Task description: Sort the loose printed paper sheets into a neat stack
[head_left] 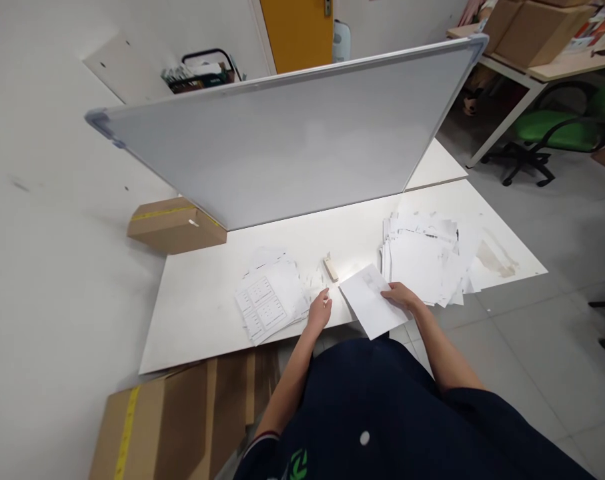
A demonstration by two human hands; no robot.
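My right hand [401,295] pinches a sheet of white paper [371,303] by its right side, above the table's front edge. Faint grey print shows on the sheet. My left hand [320,311] is beside the sheet's left edge, fingers partly curled with thumb and forefinger apart; I see nothing clearly held. Just beyond it a small cream-coloured oblong tool [331,269] lies on the table, its exact kind unclear. A loose pile of printed sheets [267,303] lies to the left. To the right is a larger, untidy paper stack [415,260].
A large whiteboard [302,143] stands along the back of the white table [192,313]. A cardboard box [179,227] is at the back left, and more boxes [177,413] stand below left. A green chair [557,130] and another desk [542,70] are at the far right.
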